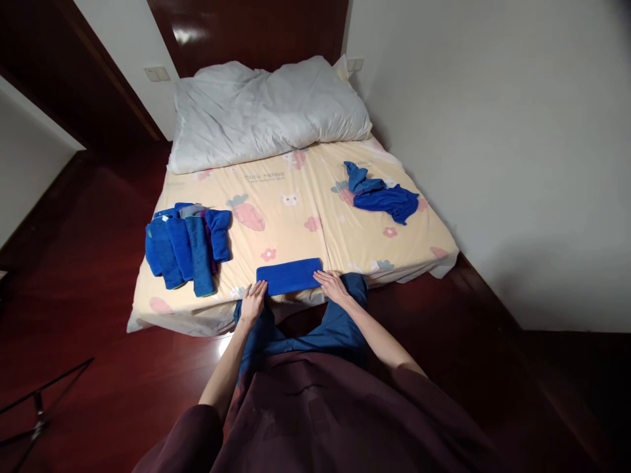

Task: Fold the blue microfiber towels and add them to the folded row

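Observation:
A blue towel [290, 276] lies as a flat folded strip at the near edge of the bed. My left hand [253, 302] rests on its left end, fingers stretched out over the near corner. On the right end, the fingers of my right hand [332, 286] lie flat on the cloth. To the left sits a pile of rolled or folded blue towels [180, 246], with some purple and grey among them. A crumpled heap of blue cloth [387, 197] is on the bed's right side.
The bed has a yellow sheet [290, 226] with carrot and flower prints. A bunched white quilt [271, 112] covers the head end, before a dark wooden headboard [256, 33]. A white wall [493, 144] stands at the right. A black metal stand [38, 410] is on the floor at lower left.

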